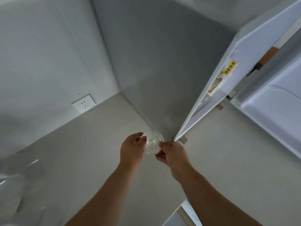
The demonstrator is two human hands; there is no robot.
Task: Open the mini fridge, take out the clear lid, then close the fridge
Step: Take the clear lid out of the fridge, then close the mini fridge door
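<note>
A round clear lid (pixel 152 142) is held over the pale countertop (pixel 91 144), near the back wall. My left hand (pixel 132 146) pinches its left edge and my right hand (pixel 172 153) pinches its right edge. The white mini fridge (pixel 276 111) stands at the right with its door (pixel 216 88) swung wide open toward the wall. The door's lower corner hangs just right of my right hand. A packet with a yellow label (pixel 228 69) sits in the door shelf.
A white wall socket (pixel 83 103) is on the left wall just above the countertop. A clear plastic item (pixel 21 181) lies blurred at the bottom left. The countertop's front edge runs at the bottom middle.
</note>
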